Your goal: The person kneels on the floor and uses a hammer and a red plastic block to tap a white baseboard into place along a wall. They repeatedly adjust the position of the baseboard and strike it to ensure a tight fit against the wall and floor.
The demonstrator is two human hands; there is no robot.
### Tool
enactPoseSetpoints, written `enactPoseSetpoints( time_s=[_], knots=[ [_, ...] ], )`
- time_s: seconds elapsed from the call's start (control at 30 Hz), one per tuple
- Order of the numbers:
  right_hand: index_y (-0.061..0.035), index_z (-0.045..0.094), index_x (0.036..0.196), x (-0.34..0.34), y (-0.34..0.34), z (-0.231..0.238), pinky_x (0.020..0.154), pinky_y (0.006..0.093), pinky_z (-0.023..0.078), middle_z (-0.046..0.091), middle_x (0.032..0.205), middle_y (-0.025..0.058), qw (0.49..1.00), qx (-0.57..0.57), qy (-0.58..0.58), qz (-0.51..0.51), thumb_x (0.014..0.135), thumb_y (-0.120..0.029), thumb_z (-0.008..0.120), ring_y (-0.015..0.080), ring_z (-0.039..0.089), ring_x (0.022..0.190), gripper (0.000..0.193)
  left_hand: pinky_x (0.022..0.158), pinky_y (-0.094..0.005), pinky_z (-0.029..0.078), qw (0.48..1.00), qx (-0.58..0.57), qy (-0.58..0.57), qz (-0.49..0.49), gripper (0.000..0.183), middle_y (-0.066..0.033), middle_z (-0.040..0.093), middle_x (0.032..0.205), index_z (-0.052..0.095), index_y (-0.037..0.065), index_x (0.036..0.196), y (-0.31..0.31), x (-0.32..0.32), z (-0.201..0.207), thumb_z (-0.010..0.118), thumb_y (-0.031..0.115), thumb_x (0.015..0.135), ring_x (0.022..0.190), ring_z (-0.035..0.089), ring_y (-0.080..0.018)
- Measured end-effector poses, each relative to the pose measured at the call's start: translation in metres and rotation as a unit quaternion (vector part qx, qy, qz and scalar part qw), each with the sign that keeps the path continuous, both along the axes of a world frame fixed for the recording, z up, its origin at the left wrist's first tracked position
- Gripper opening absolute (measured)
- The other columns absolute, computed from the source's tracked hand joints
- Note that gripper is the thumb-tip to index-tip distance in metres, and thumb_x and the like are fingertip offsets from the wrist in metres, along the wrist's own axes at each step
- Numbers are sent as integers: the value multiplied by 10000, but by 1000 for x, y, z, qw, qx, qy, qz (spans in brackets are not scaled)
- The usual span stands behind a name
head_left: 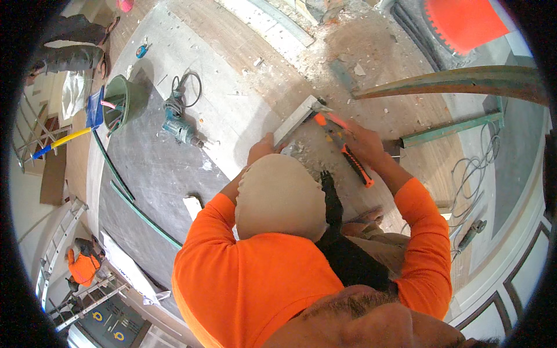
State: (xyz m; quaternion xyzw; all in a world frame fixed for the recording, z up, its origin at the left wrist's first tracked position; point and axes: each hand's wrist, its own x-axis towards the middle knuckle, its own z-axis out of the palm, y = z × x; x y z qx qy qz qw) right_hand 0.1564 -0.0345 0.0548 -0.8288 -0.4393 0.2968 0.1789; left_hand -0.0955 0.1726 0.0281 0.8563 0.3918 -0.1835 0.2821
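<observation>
My left hand grips the near end of a pale, straight metal strip that slants away above the floor. At the strip's far end, my right hand is closed round a hand tool with orange-red handles; its small dark jaws meet the strip, and I cannot tell whether it is pliers or snips. Just below that hand lies an orange and black utility knife. My bent knee in beige trousers hides part of the left hand and the floor. Grey rubble lies between the hands.
A blue corded power drill lies to the left, near a green bucket. On the right are a rusty curved metal piece, a green metal channel and a loose cable. Another person is near ladders, lower left.
</observation>
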Motion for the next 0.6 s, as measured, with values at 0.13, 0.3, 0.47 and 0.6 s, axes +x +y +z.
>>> enactPoseSetpoints(
  time_s=[0.13,0.3,0.47,0.6],
  knots=[
    [-138,581,1162,1,7,4,650,520,496,655,883,229,995,-94,31,-27,1010,-387,477,458,641,792,310,730,-510,525,1000,14,14,2,460,-270,668,928,499,6,1072,7,-4,3,661,407,915,876,673,-430],
    [-109,597,1162,9,6,15,737,522,519,675,981,237,1000,26,5,-17,1001,-369,496,445,655,873,322,733,-507,525,1000,-6,0,11,466,-266,668,935,500,8,1079,2,0,15,658,415,917,874,674,-426],
    [-56,592,1232,18,0,5,796,504,538,676,1091,235,994,106,-9,-12,973,-335,557,437,664,934,383,720,-507,526,1000,-15,21,11,473,-260,672,907,495,1,1072,1,2,10,662,415,914,850,674,-435],
    [-27,577,1249,24,14,29,803,498,541,670,1127,226,999,-45,17,5,963,-307,571,435,664,938,401,703,-511,525,1000,2,4,4,466,-258,671,887,492,3,1065,4,0,13,660,411,916,820,671,-444]
  ],
)
